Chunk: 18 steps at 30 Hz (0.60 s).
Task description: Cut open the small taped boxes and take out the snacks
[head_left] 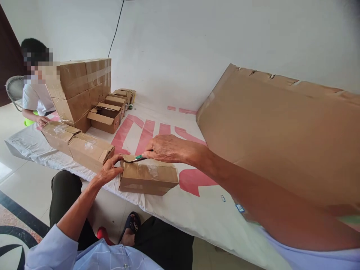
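A small taped cardboard box (pixel 149 183) lies lengthwise near the front edge of the cloth-covered table. My left hand (pixel 109 170) grips its left end, thumb on the near side and fingers at the top corner. In my right hand (pixel 163 147) is a utility knife (pixel 138 158) with a green handle. Its blade points left and meets the box's top along the far left edge. How deep the tip sits cannot be seen. Just left of my left hand, two more taped boxes (pixel 90 147) stand end to end.
Stacked taped cartons (pixel 77 80) rise at the back left, beside opened small boxes (pixel 104 118). A large cardboard carton (pixel 281 138) fills the right side behind my forearm. Another person (pixel 36 93) sits at the far left, a hand by the boxes. Red lettering marks the white cloth (pixel 208 213).
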Each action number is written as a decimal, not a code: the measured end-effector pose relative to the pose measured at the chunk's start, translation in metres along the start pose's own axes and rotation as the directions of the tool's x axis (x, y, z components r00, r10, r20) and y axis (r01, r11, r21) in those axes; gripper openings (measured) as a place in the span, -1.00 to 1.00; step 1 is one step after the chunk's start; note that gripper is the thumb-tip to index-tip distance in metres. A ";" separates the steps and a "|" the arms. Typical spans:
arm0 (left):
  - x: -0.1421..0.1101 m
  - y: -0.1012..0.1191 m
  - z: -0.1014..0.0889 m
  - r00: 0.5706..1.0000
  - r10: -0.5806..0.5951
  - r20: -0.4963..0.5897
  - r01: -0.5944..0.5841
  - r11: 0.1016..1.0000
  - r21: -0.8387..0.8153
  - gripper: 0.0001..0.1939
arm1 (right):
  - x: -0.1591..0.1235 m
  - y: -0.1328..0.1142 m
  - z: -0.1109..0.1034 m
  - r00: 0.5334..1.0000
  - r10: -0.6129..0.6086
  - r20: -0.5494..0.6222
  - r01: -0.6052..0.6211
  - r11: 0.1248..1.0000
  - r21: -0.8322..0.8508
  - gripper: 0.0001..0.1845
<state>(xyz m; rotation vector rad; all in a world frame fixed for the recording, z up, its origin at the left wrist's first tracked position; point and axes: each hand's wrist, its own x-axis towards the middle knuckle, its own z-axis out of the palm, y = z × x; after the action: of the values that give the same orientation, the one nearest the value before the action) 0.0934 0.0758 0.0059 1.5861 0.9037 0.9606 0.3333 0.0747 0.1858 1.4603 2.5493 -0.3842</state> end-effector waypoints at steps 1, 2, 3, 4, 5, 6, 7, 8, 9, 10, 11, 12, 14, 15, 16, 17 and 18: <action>0.001 -0.002 -0.001 1.000 0.003 -0.012 -0.002 1.000 0.023 -0.46 | 0.001 0.001 0.000 1.000 -0.005 -0.009 0.005 1.000 -0.012 -0.47; 0.003 -0.004 -0.002 1.000 0.004 -0.022 -0.003 0.999 0.045 -0.48 | 0.001 0.002 0.001 1.000 -0.009 -0.021 0.009 1.000 -0.021 -0.47; 0.004 -0.005 -0.003 1.000 0.002 -0.026 -0.001 0.998 0.062 -0.50 | 0.000 0.005 0.002 0.999 -0.012 -0.034 0.011 1.000 -0.027 -0.46; 0.004 -0.005 -0.004 1.000 -0.002 -0.027 0.004 0.997 0.073 -0.52 | -0.003 0.009 0.003 0.999 -0.013 -0.048 0.011 1.000 -0.029 -0.45; 0.005 -0.004 -0.004 1.000 -0.008 -0.026 0.010 0.997 0.078 -0.52 | -0.005 0.014 0.005 0.998 -0.013 -0.058 0.011 1.000 -0.026 -0.44; 0.005 -0.003 -0.005 1.000 -0.014 -0.025 0.016 0.997 0.076 -0.52 | -0.009 0.019 0.006 0.998 -0.013 -0.063 0.012 1.000 -0.016 -0.42; 0.005 -0.002 -0.005 1.000 -0.021 -0.021 0.022 0.997 0.069 -0.52 | -0.014 0.024 0.008 0.998 -0.012 -0.064 0.012 1.000 -0.003 -0.40; 0.005 -0.001 -0.004 1.000 -0.028 -0.015 0.028 0.998 0.059 -0.52 | -0.018 0.029 0.010 0.998 -0.010 -0.059 0.011 1.000 0.011 -0.40; 0.005 0.001 -0.004 0.999 -0.032 -0.011 0.033 0.998 0.046 -0.51 | -0.023 0.033 0.012 0.999 -0.006 -0.054 0.007 1.000 0.024 -0.40; 0.005 0.001 -0.003 0.999 -0.036 -0.008 0.036 0.999 0.033 -0.50 | -0.027 0.037 0.014 0.999 0.000 -0.052 0.001 0.999 0.033 -0.41; 0.005 0.002 -0.003 0.999 -0.040 -0.005 0.041 0.999 0.023 -0.49 | -0.032 0.039 0.016 0.999 0.007 -0.053 -0.005 0.999 0.036 -0.42; 0.005 0.002 -0.003 0.999 -0.045 -0.007 0.045 0.999 0.017 -0.49 | -0.035 0.041 0.018 0.998 0.014 -0.064 -0.012 0.999 0.033 -0.44; 0.006 0.003 -0.004 0.999 -0.050 -0.014 0.051 0.999 0.010 -0.47 | -0.042 0.045 0.023 0.994 0.049 -0.098 -0.048 0.999 0.018 -0.46; 0.006 0.003 -0.005 0.999 -0.051 -0.010 0.051 0.999 0.007 -0.45 | -0.045 0.047 0.025 0.990 0.075 -0.116 -0.074 0.997 0.011 -0.46; 0.006 0.004 -0.006 0.999 -0.050 -0.004 0.050 0.999 0.007 -0.43 | -0.048 0.049 0.028 0.987 0.102 -0.126 -0.102 0.995 0.009 -0.46; 0.006 0.005 -0.006 0.999 -0.046 0.004 0.046 0.999 0.012 -0.42 | -0.051 0.051 0.031 0.983 0.131 -0.128 -0.130 0.991 0.012 -0.45; 0.005 0.006 -0.006 0.999 -0.042 0.010 0.042 0.999 0.021 -0.43 | -0.054 0.052 0.033 0.980 0.154 -0.124 -0.152 0.988 0.022 -0.45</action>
<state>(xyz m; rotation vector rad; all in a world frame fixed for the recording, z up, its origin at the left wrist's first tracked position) 0.0902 0.0821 0.0133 1.5829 0.9388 0.9151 0.4067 0.0457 0.1625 1.7232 2.5095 -0.2946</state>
